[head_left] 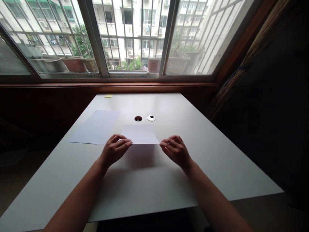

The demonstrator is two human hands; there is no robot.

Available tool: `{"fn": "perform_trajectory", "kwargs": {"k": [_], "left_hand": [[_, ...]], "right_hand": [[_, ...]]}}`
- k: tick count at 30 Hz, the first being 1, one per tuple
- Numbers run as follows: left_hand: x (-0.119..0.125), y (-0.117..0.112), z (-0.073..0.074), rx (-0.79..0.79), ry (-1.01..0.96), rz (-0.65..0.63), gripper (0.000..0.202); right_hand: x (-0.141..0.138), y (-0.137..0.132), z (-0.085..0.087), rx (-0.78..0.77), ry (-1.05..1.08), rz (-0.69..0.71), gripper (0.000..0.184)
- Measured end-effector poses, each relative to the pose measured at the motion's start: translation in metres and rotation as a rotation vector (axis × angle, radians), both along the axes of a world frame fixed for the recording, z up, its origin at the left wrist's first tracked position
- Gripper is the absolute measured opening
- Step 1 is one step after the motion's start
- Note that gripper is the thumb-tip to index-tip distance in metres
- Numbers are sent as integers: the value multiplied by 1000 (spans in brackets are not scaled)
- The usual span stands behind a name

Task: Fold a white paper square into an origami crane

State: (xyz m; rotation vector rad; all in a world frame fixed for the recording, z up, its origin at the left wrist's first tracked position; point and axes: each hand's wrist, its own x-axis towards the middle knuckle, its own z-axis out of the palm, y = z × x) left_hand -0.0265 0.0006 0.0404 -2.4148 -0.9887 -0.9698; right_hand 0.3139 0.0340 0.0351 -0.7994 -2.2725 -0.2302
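A white sheet of paper is held between my two hands at the middle of the white table. My left hand pinches its near left corner, and my right hand pinches the near right corner. The near edge is lifted off the tabletop and casts a shadow below it. Left of my left hand, more white paper lies flat on the table; whether it is one sheet or a thin stack I cannot tell.
Beyond the sheet are a round cable hole and its loose cover. A yellow sticky note lies by the table's far edge. A barred window stands behind, and a dark curtain hangs at the right.
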Motion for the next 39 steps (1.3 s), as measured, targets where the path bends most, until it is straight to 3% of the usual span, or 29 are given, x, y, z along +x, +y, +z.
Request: {"fn": "perform_trajectory", "kwargs": {"k": [9,14,29,39], "left_hand": [[-3,2,0,0,21,14,19],[11,0,-5,-16,66,-18,19],[61,-13,-6,15,102,-11,17],[45,-10,-1,21,79,3,16]], "right_hand": [[1,-1,-1,-27,56,-5,14],[-21,-6,-3,-13,-91,85,25],[-53,-14,0,130,-164,108,14],[-43,-11,1,105,-107,84,16]]}}
